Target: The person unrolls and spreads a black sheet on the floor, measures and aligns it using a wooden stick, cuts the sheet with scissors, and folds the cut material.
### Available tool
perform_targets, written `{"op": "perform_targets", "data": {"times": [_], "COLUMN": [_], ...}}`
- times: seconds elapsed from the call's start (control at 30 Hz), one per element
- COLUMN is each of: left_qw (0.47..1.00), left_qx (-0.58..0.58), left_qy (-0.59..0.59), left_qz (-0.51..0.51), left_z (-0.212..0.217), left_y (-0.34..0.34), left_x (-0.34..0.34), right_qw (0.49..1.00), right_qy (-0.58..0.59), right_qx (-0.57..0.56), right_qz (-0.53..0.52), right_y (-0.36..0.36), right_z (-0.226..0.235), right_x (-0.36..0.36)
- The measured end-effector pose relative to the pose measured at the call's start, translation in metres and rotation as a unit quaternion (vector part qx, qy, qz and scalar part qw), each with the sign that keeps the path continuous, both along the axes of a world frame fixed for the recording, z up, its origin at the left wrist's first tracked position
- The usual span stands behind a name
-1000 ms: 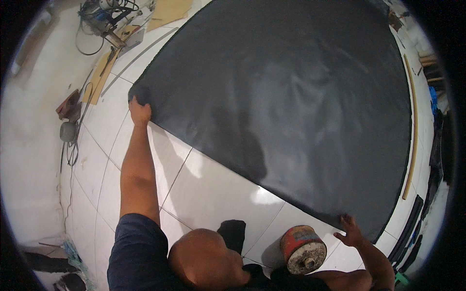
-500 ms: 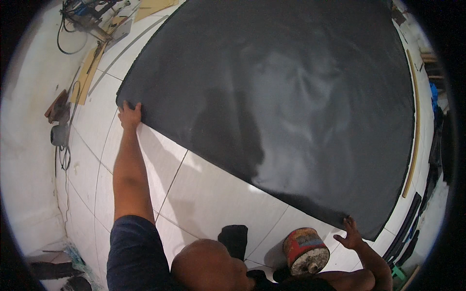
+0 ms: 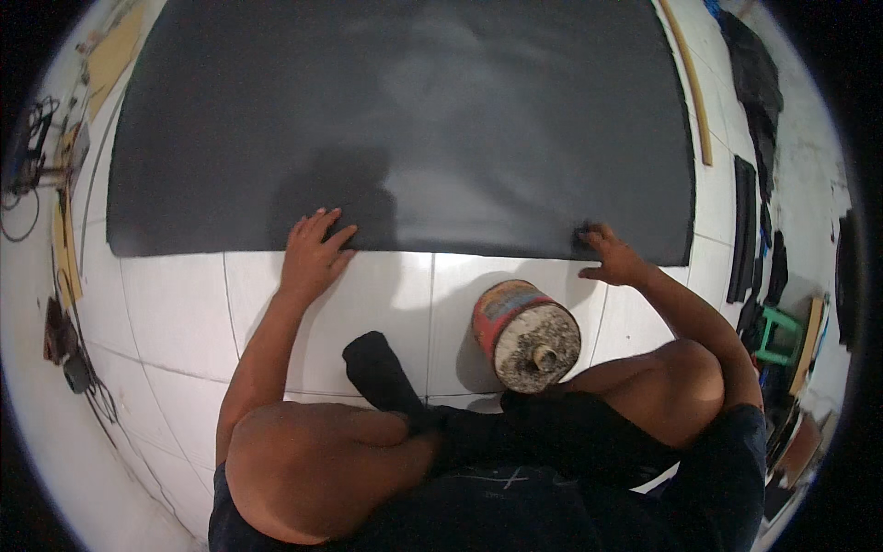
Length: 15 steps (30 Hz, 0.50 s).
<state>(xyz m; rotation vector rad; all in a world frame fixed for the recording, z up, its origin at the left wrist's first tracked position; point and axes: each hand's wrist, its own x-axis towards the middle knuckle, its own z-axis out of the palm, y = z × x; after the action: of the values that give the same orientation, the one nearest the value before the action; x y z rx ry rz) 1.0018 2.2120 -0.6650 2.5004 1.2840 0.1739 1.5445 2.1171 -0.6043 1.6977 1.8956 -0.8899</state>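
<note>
- Sliding leftward, the dark grey leather-like sheet [image 3: 395, 129], lying on white floor tiles [image 3: 175, 313] across the upper middle of the frame, could ride onto the tan strip [image 3: 65, 244] at the left; an uneven push would cause that.
- Left of centre, the left hand [image 3: 315, 260] has its grip spread and clamped on nothing, fingertips over the sheet's lower edge. Pressing while moving sideways could drag that edge into a wrinkle.
- Low and right of centre, the red tin [image 3: 526, 336] with a crusted top stands just below the sheet's lower edge, near the bent right knee [image 3: 676, 382]. A bump from that knee could tip it, and any residue might smear the surface.
- Farther right, the right hand [image 3: 622, 262] appears to touch near the sheet's lower-right corner, thumb and fingers apart, its grip not closed. So loose a hold could let the corner fold.
- At the upper right, the wooden batten [image 3: 693, 87] lies just beside the sheet's right edge; a rightward shift could bunch that edge against it.
</note>
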Motion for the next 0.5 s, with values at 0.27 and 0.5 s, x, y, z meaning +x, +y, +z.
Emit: {"op": "perform_targets", "data": {"times": [0.27,0.5], "left_qw": [1.0,0.999], "left_qx": [-0.001,-0.018], "left_qy": [0.016,0.03], "left_qz": [-0.014,-0.005], "left_z": [0.008,0.01], "left_y": [-0.002,-0.003], "left_x": [0.014,0.013], "right_qw": [0.987,0.889], "right_qy": [0.1,0.306], "right_qx": [0.128,0.054], "right_qz": [-0.013,0.335], "right_y": [0.011,-0.042], "right_z": [0.064,0.077], "right_x": [-0.053,-0.12]}}
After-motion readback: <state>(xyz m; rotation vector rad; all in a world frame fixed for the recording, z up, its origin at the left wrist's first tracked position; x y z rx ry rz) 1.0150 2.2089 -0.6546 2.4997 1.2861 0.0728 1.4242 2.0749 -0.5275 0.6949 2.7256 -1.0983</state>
